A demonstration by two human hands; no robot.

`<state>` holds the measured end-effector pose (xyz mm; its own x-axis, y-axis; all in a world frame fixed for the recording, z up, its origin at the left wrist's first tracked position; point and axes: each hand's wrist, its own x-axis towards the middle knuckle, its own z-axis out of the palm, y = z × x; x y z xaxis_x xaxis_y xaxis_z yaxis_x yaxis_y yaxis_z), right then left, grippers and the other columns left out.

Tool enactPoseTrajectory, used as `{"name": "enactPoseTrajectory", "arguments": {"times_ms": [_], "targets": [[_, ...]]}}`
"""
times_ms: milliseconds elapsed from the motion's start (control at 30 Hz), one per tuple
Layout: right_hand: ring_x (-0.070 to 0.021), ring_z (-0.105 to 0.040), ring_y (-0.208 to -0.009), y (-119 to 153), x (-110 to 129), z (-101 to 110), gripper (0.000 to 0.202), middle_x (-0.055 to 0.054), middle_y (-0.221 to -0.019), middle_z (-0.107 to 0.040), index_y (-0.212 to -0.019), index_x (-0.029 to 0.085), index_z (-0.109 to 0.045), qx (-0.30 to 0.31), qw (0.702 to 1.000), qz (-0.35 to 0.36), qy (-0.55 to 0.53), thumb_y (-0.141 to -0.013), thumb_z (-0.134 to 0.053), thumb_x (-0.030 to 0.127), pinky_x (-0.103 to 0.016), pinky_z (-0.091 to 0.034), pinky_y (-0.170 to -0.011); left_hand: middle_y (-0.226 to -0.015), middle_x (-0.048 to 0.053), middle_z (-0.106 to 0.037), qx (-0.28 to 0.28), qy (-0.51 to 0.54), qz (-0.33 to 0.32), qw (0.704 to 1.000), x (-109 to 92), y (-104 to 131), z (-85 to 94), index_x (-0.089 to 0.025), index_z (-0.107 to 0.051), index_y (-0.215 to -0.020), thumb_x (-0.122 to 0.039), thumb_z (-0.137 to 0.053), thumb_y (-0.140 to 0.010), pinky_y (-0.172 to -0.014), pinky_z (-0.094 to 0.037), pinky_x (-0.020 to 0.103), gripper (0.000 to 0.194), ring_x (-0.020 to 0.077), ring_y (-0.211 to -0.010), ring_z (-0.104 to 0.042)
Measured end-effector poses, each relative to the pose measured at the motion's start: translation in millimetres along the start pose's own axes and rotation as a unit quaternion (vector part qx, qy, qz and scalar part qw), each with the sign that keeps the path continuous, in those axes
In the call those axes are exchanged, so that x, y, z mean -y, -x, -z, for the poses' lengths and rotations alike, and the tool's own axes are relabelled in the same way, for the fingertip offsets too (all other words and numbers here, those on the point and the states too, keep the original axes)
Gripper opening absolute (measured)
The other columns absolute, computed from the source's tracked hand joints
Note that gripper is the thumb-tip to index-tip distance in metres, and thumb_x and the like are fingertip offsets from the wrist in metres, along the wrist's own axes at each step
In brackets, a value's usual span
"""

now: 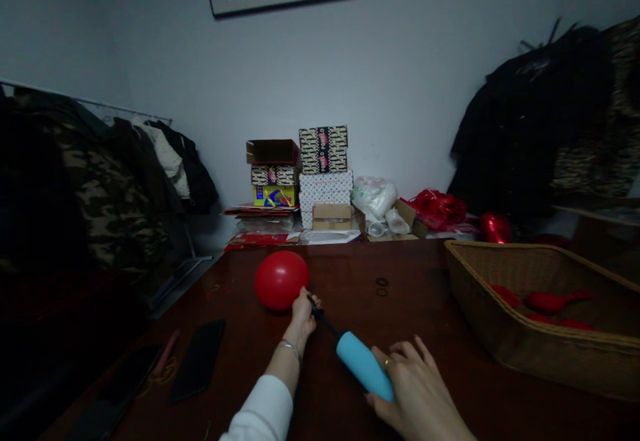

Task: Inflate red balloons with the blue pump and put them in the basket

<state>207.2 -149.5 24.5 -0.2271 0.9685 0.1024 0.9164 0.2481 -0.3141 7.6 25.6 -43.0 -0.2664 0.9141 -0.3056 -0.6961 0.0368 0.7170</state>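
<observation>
A round, inflated red balloon [283, 280] is just above the dark wooden table. My left hand [303, 311] is closed around its neck, where the black nozzle end of a hand balloon pump meets it. The pump's light-blue barrel [364, 365] slants down and right from a thin black shaft. My right hand [415, 388] grips the near end of the barrel between thumb and forefinger, its other fingers stretched out. The exact fit of neck and nozzle is hidden by my left fingers.
A wicker basket [500, 351] with several limp red balloons [550, 302] stands at right. Two dark flat phone-like objects [198, 360] lie at left. Two small dark rings [382, 286] lie mid-table. Stacked boxes [325, 191] line the wall behind.
</observation>
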Motion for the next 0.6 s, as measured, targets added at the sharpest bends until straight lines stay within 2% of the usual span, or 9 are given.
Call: {"name": "enactPoseTrajectory", "arguments": {"times_ms": [133, 267, 500, 600], "targets": [[-0.0260, -0.053, -0.105, 6.4, -4.1, 14.4, 0.048, -0.007, -0.100, -0.067, -0.114, 0.024, -0.063, 0.009, 1.000, 0.004, -0.007, -0.068, -0.063, 0.038, -0.045, -0.013, -0.108, -0.048, -0.006, -0.040, -0.003, 0.008, -0.002, 1.000, -11.9, -7.0, -1.0, -0.019, -0.039, -0.069, -0.031, -0.046, -0.090, -0.038, -0.029, 0.016, 0.026, 0.0067, -0.035, -0.039], [-0.0269, -0.051, -0.108, 5.2, -2.9, 11.9, 0.048, -0.006, -0.098, -0.067, -0.115, 0.024, -0.063, -0.007, 1.000, 0.000, -0.005, -0.068, -0.061, 0.035, -0.045, -0.010, -0.109, -0.047, -0.006, -0.039, -0.019, 0.014, -0.002, 1.000, -9.4, -2.6, -2.6, -0.019, -0.038, -0.069, -0.029, -0.041, -0.092, -0.038, -0.028, 0.017, 0.026, 0.0069, -0.035, -0.039], [-0.0279, -0.049, -0.110, -7.7, 5.7, -19.7, 0.050, -0.008, -0.098, -0.068, -0.120, 0.018, -0.060, -0.057, 0.998, 0.010, 0.030, -0.071, -0.056, 0.030, -0.048, -0.005, -0.109, -0.045, -0.006, -0.038, -0.026, -0.008, 0.022, 0.999, 23.6, 24.1, -6.6, -0.020, -0.036, -0.066, -0.032, -0.040, -0.092, -0.038, -0.028, 0.018, 0.029, 0.0072, -0.034, -0.037], [-0.0280, -0.050, -0.107, -13.0, 8.1, -30.0, 0.050, -0.009, -0.096, -0.068, -0.119, 0.017, -0.060, -0.068, 0.997, 0.000, 0.041, -0.072, -0.056, 0.030, -0.048, -0.006, -0.109, -0.045, -0.006, -0.039, 0.002, -0.007, 0.040, 0.999, 37.4, 33.6, -8.3, -0.020, -0.037, -0.067, -0.040, -0.047, -0.089, -0.039, -0.030, 0.019, 0.031, 0.0079, -0.035, -0.039]]}}
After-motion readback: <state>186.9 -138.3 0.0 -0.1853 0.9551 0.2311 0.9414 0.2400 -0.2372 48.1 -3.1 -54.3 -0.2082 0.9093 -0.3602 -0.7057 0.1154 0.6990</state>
